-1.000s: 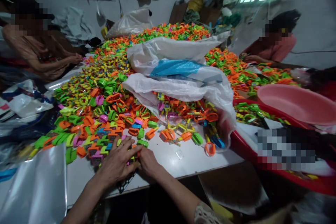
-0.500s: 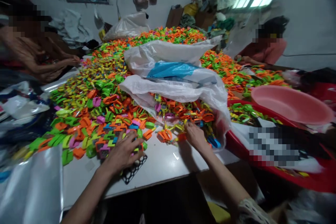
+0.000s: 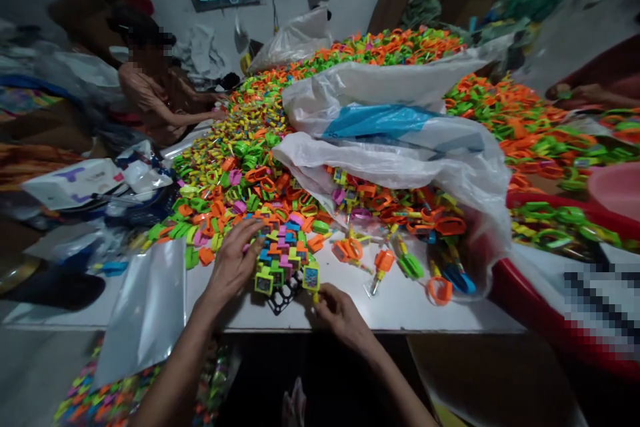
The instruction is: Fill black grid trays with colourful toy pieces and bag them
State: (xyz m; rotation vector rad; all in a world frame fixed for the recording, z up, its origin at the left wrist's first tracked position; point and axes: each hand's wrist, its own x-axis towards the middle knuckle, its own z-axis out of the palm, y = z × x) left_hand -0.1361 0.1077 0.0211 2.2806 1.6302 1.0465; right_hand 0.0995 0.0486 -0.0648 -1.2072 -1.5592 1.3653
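Observation:
A black tray with round holes lies near the table's front edge. Packed rows of square-faced toy watches in orange, pink, blue and green cover most of it. My left hand rests along the left side of these rows, fingers stretched over the outer pieces. At the tray's front right corner, my right hand pinches the lower end of a yellow toy watch, whose patterned face is turned up. To the right, an orange toy watch with a clear tube lies loose.
A large heap of toy watches spreads behind, partly under a white plastic sack. Clear plastic sheeting hangs over the left front edge. A red basin stands at right. A co-worker sits at far left; another person's hand shows at right.
The view has swung right. My right hand has left the loose pile and come back to the tray with a yellow toy watch. My left hand has shifted to the side of the rows.

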